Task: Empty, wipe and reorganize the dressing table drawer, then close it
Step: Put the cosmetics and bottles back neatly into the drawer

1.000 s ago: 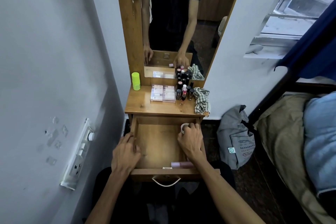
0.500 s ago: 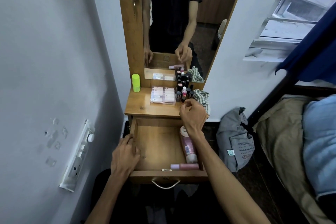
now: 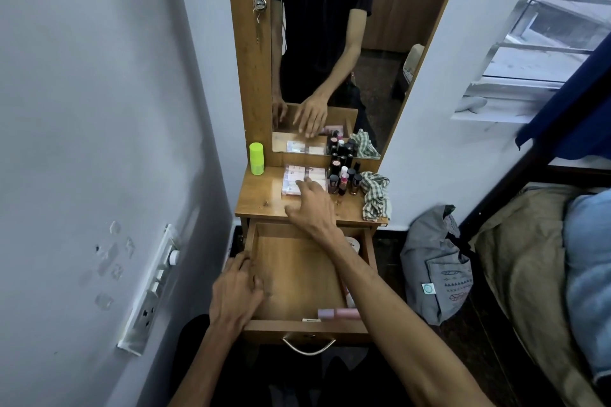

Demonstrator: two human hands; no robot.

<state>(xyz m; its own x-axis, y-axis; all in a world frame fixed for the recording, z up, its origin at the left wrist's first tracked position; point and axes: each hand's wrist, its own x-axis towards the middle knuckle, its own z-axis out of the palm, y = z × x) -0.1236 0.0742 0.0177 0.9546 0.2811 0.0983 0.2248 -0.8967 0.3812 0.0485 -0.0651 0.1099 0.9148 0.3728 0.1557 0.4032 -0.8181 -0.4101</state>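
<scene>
The wooden drawer (image 3: 291,277) stands pulled out under the dressing table top (image 3: 261,205). My left hand (image 3: 236,294) rests on the drawer's left wall with fingers loosely curled over it. My right hand (image 3: 310,205) reaches over the table top, fingers spread and extended, fingertips at the stack of pink flat packets (image 3: 297,178). Inside the drawer a pink tube (image 3: 337,313) lies along the front wall. A white-capped bottle (image 3: 352,244) lies along the right side, mostly hidden by my right forearm.
Several small cosmetic bottles (image 3: 345,177) and a checked cloth (image 3: 375,193) sit at the table's right. A lime green cylinder (image 3: 257,158) stands at the back left. A mirror (image 3: 330,43) rises behind. A grey bag (image 3: 436,264) and a bed flank the right; a wall is close on the left.
My right hand left the bottle lying in the drawer's right side and moved up and left over the table top to the pink packets. My left hand stayed on the drawer's left wall.
</scene>
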